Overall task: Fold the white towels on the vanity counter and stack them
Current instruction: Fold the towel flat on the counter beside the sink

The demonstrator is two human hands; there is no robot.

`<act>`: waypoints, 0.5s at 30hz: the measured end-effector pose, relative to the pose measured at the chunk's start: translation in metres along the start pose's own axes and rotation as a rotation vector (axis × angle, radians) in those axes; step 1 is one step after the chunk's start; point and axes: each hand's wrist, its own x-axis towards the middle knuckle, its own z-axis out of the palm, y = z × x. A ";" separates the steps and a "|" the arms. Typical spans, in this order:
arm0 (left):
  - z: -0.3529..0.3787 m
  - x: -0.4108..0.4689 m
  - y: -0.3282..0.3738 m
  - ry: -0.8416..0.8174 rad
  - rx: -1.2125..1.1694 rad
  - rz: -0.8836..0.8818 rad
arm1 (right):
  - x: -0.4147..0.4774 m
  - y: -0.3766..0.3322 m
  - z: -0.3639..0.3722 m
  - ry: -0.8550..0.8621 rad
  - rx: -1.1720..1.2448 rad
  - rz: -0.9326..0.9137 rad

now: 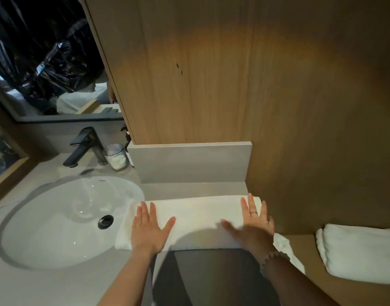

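A white towel lies folded into a long strip across the grey vanity counter, its left end overhanging the sink. My left hand rests flat on the towel's left part, fingers spread. My right hand lies flat on its right part, fingers apart, with a ring and a bead bracelet. Neither hand grips the cloth. A second white towel, folded thick, sits on a lower wooden surface at the right. A white cloth corner shows beside my right wrist.
A white oval sink with a drain fills the left. Behind it stand a dark tap and a glass cup. A wooden panel rises behind the counter; a mirror is at upper left.
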 end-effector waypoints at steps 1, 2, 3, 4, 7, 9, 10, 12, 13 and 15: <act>0.000 -0.003 -0.004 0.007 -0.009 -0.033 | -0.002 0.003 0.001 -0.043 -0.008 0.013; -0.001 -0.005 -0.008 0.005 -0.011 -0.067 | -0.003 0.003 -0.001 -0.086 -0.028 0.028; -0.003 -0.007 -0.013 -0.006 -0.004 -0.101 | -0.006 0.003 -0.005 -0.119 -0.057 0.034; -0.007 -0.008 -0.018 -0.022 0.000 -0.143 | -0.007 0.000 -0.010 -0.127 -0.086 0.034; -0.023 -0.012 -0.037 -0.041 -0.072 -0.369 | -0.004 -0.014 -0.026 -0.134 -0.204 0.011; -0.029 -0.012 -0.051 -0.058 -0.189 -0.498 | 0.004 -0.031 -0.036 -0.150 -0.191 -0.057; -0.030 -0.013 -0.055 -0.067 -0.267 -0.515 | 0.008 -0.040 -0.040 -0.174 -0.145 -0.116; -0.032 -0.015 -0.056 -0.007 -0.460 -0.469 | 0.010 -0.062 -0.043 -0.261 -0.034 -0.236; -0.035 -0.018 -0.053 0.051 -0.553 -0.432 | 0.009 -0.072 -0.043 -0.315 0.011 -0.277; -0.045 -0.024 -0.044 0.170 -0.721 -0.365 | 0.005 -0.090 -0.040 -0.384 0.068 -0.306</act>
